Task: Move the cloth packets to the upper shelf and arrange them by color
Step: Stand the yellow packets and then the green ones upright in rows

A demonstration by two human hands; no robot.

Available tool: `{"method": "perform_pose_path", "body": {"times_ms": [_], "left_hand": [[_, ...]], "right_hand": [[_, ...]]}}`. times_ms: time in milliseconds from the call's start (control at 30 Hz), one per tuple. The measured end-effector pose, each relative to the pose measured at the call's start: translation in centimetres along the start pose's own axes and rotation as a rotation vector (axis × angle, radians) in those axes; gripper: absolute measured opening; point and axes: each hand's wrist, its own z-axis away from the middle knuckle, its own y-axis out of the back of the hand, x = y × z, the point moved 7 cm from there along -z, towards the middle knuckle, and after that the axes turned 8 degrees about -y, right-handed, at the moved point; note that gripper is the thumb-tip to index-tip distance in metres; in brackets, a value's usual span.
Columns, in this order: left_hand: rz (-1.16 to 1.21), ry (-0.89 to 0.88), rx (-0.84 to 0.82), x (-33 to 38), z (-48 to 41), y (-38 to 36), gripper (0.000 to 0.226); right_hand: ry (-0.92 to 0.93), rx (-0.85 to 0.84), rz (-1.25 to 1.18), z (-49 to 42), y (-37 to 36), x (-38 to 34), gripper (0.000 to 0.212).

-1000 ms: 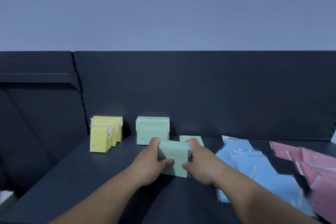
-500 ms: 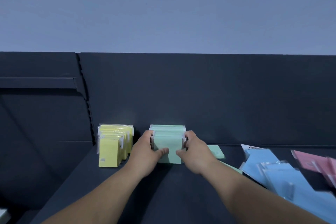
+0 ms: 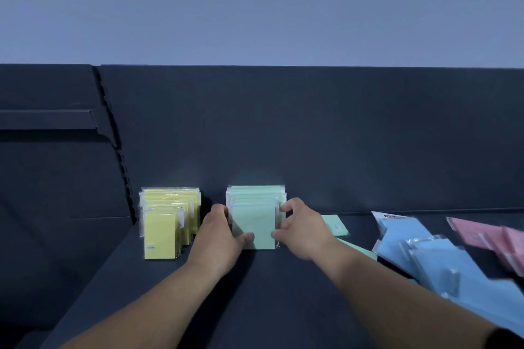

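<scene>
A row of green cloth packets [image 3: 255, 215] stands upright on the dark shelf [image 3: 269, 292], against the back panel. My left hand [image 3: 219, 235] grips the left edge of the front green packets. My right hand [image 3: 300, 228] grips their right edge, its fingers curled round it. To the left stands a row of yellow packets [image 3: 167, 221], upright. Two loose green packets [image 3: 336, 225] lie flat behind my right wrist. Blue packets [image 3: 419, 258] lie in a loose heap at the right, and pink packets [image 3: 493, 238] lie beyond them.
The shelf's dark back panel [image 3: 312, 136] rises behind the rows. A slotted upright [image 3: 119, 156] and a neighbouring shelf bay [image 3: 56, 178] lie to the left. Bare shelf surface stretches in front of the rows.
Both hands carried a bundle of green packets forward from mid-shelf and set it against the front of the green row. The view shifted left.
</scene>
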Motion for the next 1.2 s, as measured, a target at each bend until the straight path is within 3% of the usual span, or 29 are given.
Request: {"method": "perform_pose_path", "body": {"times_ms": [133, 267, 400, 500, 567, 700, 833, 933, 1000, 1100, 1200], "left_hand": [[0.005, 0.003, 0.053, 0.6, 0.3, 0.7, 0.063], [-0.151, -0.054, 0.165, 2.6, 0.7, 1.8, 0.081], [-0.226, -0.3, 0.258, 6.7, 2.2, 1.4, 0.059], [-0.21, -0.521, 0.163, 10.1, 3.4, -1.0, 0.035], [-0.174, -0.573, 0.098, 11.4, 3.8, -2.8, 0.027], [-0.101, -0.487, 0.008, 12.2, 2.8, -5.6, 0.029], [-0.232, -0.34, -0.348, 11.6, 2.0, -10.4, 0.054], [-0.379, -0.261, -0.528, 11.1, 2.4, -12.9, 0.057], [-0.421, -0.262, -0.516, 11.4, 2.5, -13.1, 0.051], [-0.468, -0.285, -0.349, 12.3, 2.5, -11.6, 0.039], [-0.551, -0.274, -0.16, 13.2, 2.6, -10.2, 0.044]], "right_hand": [[0.018, 0.04, 0.009, 0.4, 3.4, 0.9, 0.035], [0.0, 0.103, 0.266, 1.0, 8.1, 2.4, 0.036], [-0.065, -0.039, 0.688, 2.1, 8.9, 4.8, 0.067], [0.002, -0.046, 0.768, 2.7, 8.1, 6.1, 0.068], [0.071, -0.003, 0.653, 2.9, 7.9, 6.5, 0.065], [0.05, 0.081, 0.128, 3.1, 10.4, 7.1, 0.055], [0.01, 0.18, -0.172, 3.2, 13.8, 8.4, 0.059], [-0.019, 0.175, -0.24, 3.2, 14.7, 10.0, 0.062], [-0.018, 0.157, -0.24, 3.2, 14.9, 11.0, 0.057], [-0.005, 0.147, -0.259, 3.2, 15.1, 11.9, 0.045], [0.022, 0.147, -0.267, 3.4, 15.0, 12.0, 0.042]]}}
